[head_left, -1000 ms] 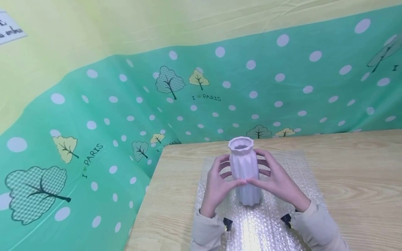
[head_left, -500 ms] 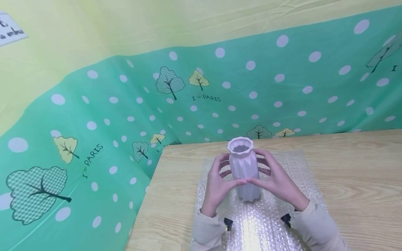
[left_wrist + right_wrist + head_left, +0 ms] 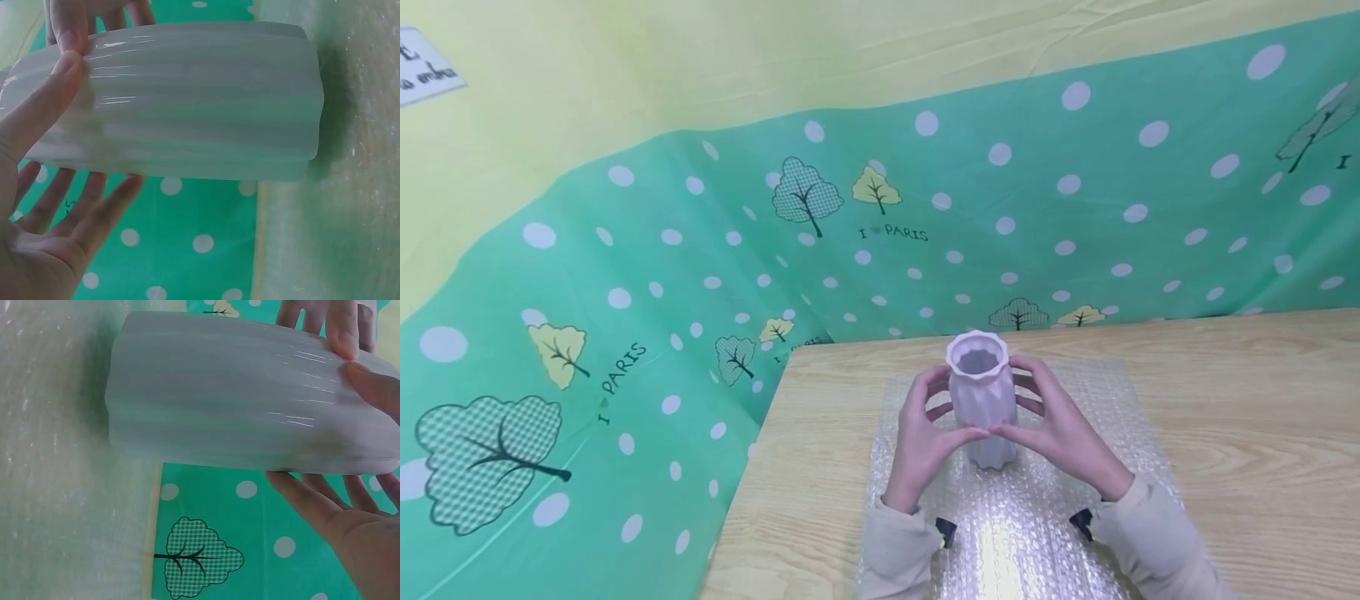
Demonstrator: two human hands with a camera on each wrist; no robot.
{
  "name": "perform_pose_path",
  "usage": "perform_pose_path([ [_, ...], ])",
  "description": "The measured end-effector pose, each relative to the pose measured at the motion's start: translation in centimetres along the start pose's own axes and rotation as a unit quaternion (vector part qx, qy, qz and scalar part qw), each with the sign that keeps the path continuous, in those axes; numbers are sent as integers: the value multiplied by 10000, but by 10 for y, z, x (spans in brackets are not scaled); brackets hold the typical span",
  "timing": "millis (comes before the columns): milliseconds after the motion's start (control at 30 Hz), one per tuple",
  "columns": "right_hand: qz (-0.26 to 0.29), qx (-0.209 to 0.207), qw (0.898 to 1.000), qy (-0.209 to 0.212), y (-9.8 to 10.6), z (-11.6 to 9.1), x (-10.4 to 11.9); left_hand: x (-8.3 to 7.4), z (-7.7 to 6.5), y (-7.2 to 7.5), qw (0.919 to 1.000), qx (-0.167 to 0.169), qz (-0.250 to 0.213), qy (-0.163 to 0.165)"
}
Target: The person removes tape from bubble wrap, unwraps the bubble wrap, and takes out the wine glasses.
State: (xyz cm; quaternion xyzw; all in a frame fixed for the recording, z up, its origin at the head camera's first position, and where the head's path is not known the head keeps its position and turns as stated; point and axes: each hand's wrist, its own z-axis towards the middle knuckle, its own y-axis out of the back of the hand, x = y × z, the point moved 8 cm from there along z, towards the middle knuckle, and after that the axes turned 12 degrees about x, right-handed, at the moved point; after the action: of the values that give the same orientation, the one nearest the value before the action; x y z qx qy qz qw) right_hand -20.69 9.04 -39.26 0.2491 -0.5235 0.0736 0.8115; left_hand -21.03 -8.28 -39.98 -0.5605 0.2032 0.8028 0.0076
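A pale fluted vase (image 3: 983, 404) with a scalloped rim stands between my two hands, its open mouth tipped a little toward me in the head view. From the left side my left hand (image 3: 919, 433) grips it, fingers around the far side and thumb across the front. My right hand (image 3: 1063, 425) holds the opposite side the same way, and the two thumb tips meet on the front. Both the left wrist view and the right wrist view show the smooth ridged body of the vase (image 3: 200, 103) and its base end near the bubble wrap (image 3: 50, 487). A slight shadow lies by the base.
The sheet of bubble wrap (image 3: 1000, 550) lies under the vase on a wood-grain table (image 3: 1262, 417). A green and yellow curtain (image 3: 880, 275) with dots and printed trees hangs behind and along the left side.
The vase has tilted between my hands: its mouth now faces me more, and its base shows farther up in the head view. Both hands have kept nearly the same place and grip.
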Motion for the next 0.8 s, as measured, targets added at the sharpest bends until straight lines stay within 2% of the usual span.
perform_pose_path([
  [200,12,-36,9999,93,-1,-1,-3,3,-1,-2,9999,66,79,-51],
  [400,-6,-6,10000,19,-3,-2,-5,6,-1,-3,9999,122,12,32],
  [600,-327,60,9994,-112,-5,-2,-7,9,-1,-4,9993,351,32,139],
  [800,-617,199,9979,-42,-7,-2,-7,10,-1,-4,9981,546,161,231],
])
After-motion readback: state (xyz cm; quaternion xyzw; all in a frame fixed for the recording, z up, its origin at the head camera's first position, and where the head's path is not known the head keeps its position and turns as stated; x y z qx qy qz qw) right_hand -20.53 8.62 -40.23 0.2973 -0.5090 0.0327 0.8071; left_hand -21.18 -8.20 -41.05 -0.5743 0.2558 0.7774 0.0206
